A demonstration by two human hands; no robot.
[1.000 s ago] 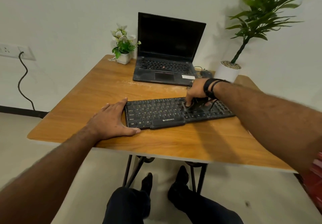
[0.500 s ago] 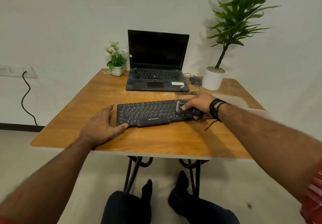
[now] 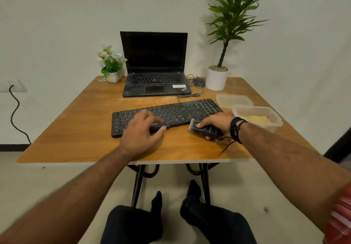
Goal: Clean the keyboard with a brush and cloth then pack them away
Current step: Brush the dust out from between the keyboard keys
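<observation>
Resting on the front edge of the black keyboard [image 3: 167, 115], the left hand [image 3: 141, 131] is lying with loose, spread fingers, holding nothing. The right hand [image 3: 218, 125] is gripping a small dark brush [image 3: 204, 129] over the desk [image 3: 79, 129], pale bristles pointing toward the keyboard's near right corner. A yellow cloth [image 3: 256, 119] is sitting inside an open clear container [image 3: 275, 125] just right of that hand.

My keyboard [image 3: 167, 116] is black; my brush [image 3: 204, 129] black with pale bristles; the desk [image 3: 85, 129] orange-brown woodgrain; the cloth [image 3: 256, 119] yellow.
</observation>
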